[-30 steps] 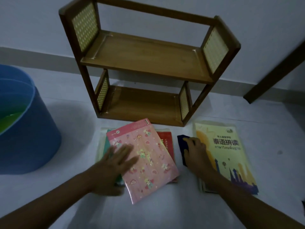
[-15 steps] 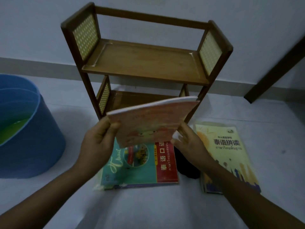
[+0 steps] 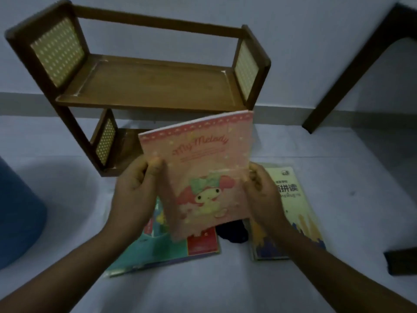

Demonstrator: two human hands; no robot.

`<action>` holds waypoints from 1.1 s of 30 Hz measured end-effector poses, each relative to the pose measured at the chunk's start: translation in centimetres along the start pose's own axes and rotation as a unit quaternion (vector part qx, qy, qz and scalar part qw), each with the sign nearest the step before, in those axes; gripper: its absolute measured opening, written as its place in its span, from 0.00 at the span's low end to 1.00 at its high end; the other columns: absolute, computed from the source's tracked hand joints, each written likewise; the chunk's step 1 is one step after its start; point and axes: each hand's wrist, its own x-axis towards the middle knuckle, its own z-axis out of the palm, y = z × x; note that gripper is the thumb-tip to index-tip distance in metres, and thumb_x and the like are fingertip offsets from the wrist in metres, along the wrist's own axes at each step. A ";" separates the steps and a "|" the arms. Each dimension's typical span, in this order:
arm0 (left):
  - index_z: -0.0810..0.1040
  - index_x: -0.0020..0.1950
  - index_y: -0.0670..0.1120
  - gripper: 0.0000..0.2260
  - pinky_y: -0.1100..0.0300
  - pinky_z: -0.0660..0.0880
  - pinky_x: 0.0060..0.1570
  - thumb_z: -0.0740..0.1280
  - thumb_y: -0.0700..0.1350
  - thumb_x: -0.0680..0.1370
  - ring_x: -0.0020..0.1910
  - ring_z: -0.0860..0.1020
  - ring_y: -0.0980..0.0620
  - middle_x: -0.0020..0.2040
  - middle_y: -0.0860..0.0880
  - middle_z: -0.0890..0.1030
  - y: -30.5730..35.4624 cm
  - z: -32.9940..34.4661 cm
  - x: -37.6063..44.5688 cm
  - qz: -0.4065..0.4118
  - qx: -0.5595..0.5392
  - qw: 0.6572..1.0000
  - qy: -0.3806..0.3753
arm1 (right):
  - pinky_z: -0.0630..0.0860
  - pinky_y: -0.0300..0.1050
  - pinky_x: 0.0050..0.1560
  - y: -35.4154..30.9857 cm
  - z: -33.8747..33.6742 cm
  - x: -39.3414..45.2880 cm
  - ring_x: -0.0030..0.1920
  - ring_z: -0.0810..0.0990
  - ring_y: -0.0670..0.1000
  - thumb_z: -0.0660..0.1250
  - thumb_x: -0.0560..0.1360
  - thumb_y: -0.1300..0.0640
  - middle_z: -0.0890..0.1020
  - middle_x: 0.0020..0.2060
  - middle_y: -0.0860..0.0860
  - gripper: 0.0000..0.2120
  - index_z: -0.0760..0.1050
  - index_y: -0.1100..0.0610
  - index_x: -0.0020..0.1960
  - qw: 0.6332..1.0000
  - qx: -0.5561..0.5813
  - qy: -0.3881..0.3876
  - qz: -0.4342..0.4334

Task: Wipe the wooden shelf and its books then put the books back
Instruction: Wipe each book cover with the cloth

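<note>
Before the bare wooden shelf [image 3: 144, 84], left hand [image 3: 133, 195] and right hand [image 3: 262, 195] each clamp an edge of the raised pink book [image 3: 200, 168].

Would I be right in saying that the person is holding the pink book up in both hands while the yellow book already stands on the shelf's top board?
Not quite: the head view shows the yellow book lying flat on the floor, right of the dark cloth. The shelf's top board is bare. Both the left hand and right hand do hold the pink book up.
</note>
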 end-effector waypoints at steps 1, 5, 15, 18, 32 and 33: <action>0.78 0.53 0.56 0.11 0.50 0.80 0.46 0.61 0.59 0.77 0.48 0.82 0.55 0.49 0.56 0.83 0.2 1.6 0.0 -0.029 -0.039 0.999 -0.017 | 0.79 0.40 0.41 0.2 -1.8 0.1 0.45 0.82 0.43 0.61 0.80 0.56 0.83 0.46 0.44 0.10 0.75 0.47 0.59 0.999 -0.018 0.027 0.009; 0.67 0.62 0.52 0.11 0.50 0.79 0.52 0.62 0.47 0.80 0.53 0.79 0.53 0.53 0.55 0.79 -0.5 9.7 0.2 -0.156 -0.094 0.971 -0.153 | 0.73 0.31 0.30 2.7 -8.4 0.2 0.40 0.79 0.44 0.61 0.78 0.62 0.80 0.43 0.45 0.12 0.76 0.50 0.57 0.987 -0.096 0.070 0.107; 0.50 0.75 0.49 0.27 0.64 0.68 0.57 0.61 0.40 0.81 0.70 0.66 0.53 0.71 0.53 0.67 -4.1 19.5 2.2 -0.178 0.011 0.924 -0.337 | 0.80 0.58 0.47 9.7 -13.3 2.1 0.48 0.80 0.59 0.58 0.72 0.66 0.82 0.52 0.57 0.19 0.77 0.56 0.60 0.945 -0.176 0.095 0.257; 0.45 0.78 0.49 0.33 0.64 0.64 0.60 0.62 0.47 0.80 0.73 0.63 0.52 0.76 0.51 0.61 -5.5 16.8 2.2 -0.130 0.096 0.935 -0.314 | 0.77 0.50 0.47 10.7 -12.6 2.0 0.51 0.78 0.62 0.60 0.72 0.66 0.80 0.55 0.58 0.19 0.74 0.58 0.63 0.935 -0.266 0.070 0.222; 0.31 0.75 0.52 0.62 0.43 0.39 0.74 0.54 0.83 0.54 0.74 0.33 0.51 0.73 0.51 0.29 -13.5 -10.3 2.6 -0.078 0.511 0.766 -0.383 | 0.75 0.53 0.61 11.1 3.8 0.7 0.61 0.75 0.60 0.59 0.71 0.52 0.74 0.62 0.56 0.26 0.66 0.49 0.69 0.924 -0.300 -0.235 0.027; 0.29 0.74 0.50 0.63 0.43 0.38 0.74 0.52 0.84 0.53 0.74 0.32 0.51 0.72 0.51 0.28 -13.9 -11.2 2.3 -0.072 0.529 0.740 -0.410 | 0.78 0.53 0.56 10.7 3.7 1.6 0.57 0.78 0.58 0.56 0.68 0.51 0.77 0.57 0.55 0.25 0.69 0.50 0.65 0.945 -0.260 -0.197 0.032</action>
